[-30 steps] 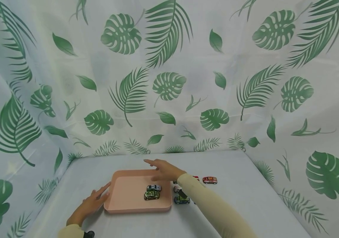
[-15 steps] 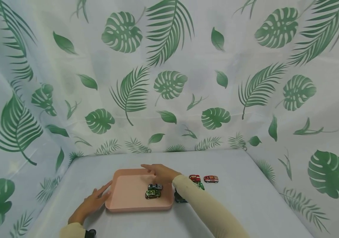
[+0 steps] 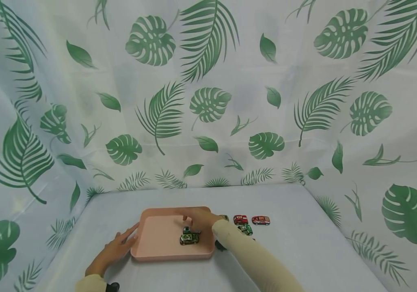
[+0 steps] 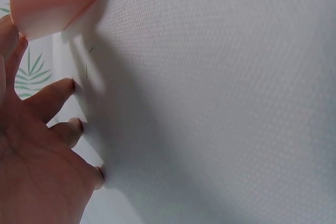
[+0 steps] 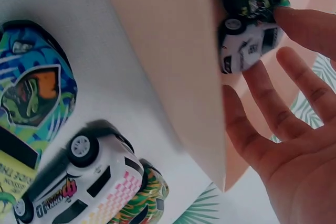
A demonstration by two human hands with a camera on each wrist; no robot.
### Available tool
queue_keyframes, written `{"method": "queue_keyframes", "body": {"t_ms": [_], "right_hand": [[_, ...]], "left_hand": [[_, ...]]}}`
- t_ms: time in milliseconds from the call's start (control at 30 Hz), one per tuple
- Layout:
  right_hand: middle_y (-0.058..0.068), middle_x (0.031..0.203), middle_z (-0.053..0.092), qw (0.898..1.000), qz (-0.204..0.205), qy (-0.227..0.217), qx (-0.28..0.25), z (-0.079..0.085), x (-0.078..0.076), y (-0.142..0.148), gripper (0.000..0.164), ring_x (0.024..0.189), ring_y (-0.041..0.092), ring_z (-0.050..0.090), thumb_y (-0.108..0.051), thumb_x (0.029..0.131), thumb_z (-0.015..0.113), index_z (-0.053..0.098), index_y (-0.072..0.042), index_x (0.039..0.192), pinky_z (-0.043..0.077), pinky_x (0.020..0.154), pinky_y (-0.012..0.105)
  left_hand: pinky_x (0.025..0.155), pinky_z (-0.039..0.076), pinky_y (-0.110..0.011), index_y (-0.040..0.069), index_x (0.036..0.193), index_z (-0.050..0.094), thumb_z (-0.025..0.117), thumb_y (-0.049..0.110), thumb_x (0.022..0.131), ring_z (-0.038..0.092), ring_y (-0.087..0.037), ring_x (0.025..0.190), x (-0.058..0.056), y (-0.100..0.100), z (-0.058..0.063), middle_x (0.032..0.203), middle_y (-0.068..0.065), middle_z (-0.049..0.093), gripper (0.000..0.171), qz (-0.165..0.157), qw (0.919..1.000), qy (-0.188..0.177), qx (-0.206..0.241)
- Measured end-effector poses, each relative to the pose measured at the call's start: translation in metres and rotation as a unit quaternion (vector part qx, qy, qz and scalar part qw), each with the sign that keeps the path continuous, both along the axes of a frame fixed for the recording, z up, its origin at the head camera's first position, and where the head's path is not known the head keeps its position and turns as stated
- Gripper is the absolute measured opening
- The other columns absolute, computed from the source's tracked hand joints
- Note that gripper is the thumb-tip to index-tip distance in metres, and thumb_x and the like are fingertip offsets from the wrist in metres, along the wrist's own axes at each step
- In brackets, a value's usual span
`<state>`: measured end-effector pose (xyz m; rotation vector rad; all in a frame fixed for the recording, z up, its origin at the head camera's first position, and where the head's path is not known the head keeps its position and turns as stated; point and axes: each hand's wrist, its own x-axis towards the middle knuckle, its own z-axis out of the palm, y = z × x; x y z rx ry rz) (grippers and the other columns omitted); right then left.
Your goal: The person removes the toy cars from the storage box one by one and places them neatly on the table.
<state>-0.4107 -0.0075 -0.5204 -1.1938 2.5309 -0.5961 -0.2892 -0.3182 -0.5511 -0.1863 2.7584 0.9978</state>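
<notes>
A shallow pink tray point(image 3: 157, 236) lies on the white-covered table. Inside it, towards the right, a green patterned toy car point(image 3: 189, 239) stands beside a white toy car point(image 5: 247, 48), which is partly covered in the head view. My right hand point(image 3: 200, 219) reaches over the tray's right part. The right wrist view shows its thumb and fingers on either side of the white toy car, the thumb also close to the green one. My left hand point(image 3: 115, 249) has its fingers spread at the tray's left side. Fingertips touch the tray wall point(image 4: 58, 3) and the table.
To the right of the tray are a red toy car point(image 3: 240, 220), a red-orange one point(image 3: 261, 220) and a green one point(image 3: 245, 229). My right forearm hides others, including a white checkered car point(image 5: 89, 177) and a blue-green car point(image 5: 37, 98). Leaf-print sheeting point(image 3: 208, 104) surrounds the table.
My right hand has lowered from the tray's far edge to the white toy car. Its forearm has shifted left, uncovering the red and green cars. The left hand stays at the tray.
</notes>
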Motion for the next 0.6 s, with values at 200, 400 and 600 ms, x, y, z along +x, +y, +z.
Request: {"method": "queue_keyframes", "body": {"t_ms": [200, 400, 600], "right_hand": [[0.000, 0.114, 0.065, 1.000, 0.024, 0.012, 0.002, 0.0013, 0.0046, -0.0016, 0.084, 0.090, 0.009, 0.062, 0.009, 0.081, 0.069, 0.038, -0.026, 0.151, 0.050, 0.073, 0.018], [-0.005, 0.104, 0.065, 1.000, 0.017, 0.022, 0.013, -0.0041, 0.0046, -0.0014, 0.085, 0.087, 0.005, 0.056, 0.008, 0.082, 0.071, 0.037, -0.026, 0.151, 0.048, 0.070, 0.018], [-0.006, 0.100, 0.064, 1.000, 0.010, 0.012, 0.007, -0.0069, 0.0034, -0.0025, 0.086, 0.084, 0.006, 0.056, 0.006, 0.082, 0.072, 0.035, -0.028, 0.152, 0.047, 0.066, 0.018]], "left_hand": [[0.099, -0.005, -0.081, 0.026, 0.154, 0.030, 0.040, 0.056, 0.100, 0.001, -0.059, 0.139, -0.0010, -0.0001, -0.0003, 0.154, -0.024, 0.029, 0.063, 0.003, 1.0000, -0.004, 0.000], [0.099, -0.005, -0.081, 0.027, 0.154, 0.031, 0.041, 0.058, 0.099, 0.001, -0.059, 0.139, -0.0017, -0.0009, -0.0029, 0.154, -0.025, 0.030, 0.064, 0.001, 1.0000, 0.001, 0.000], [0.099, -0.005, -0.081, 0.026, 0.154, 0.031, 0.041, 0.058, 0.099, 0.002, -0.059, 0.140, -0.0011, -0.0017, -0.0046, 0.153, -0.025, 0.030, 0.064, 0.000, 1.0000, 0.006, -0.001]]}}
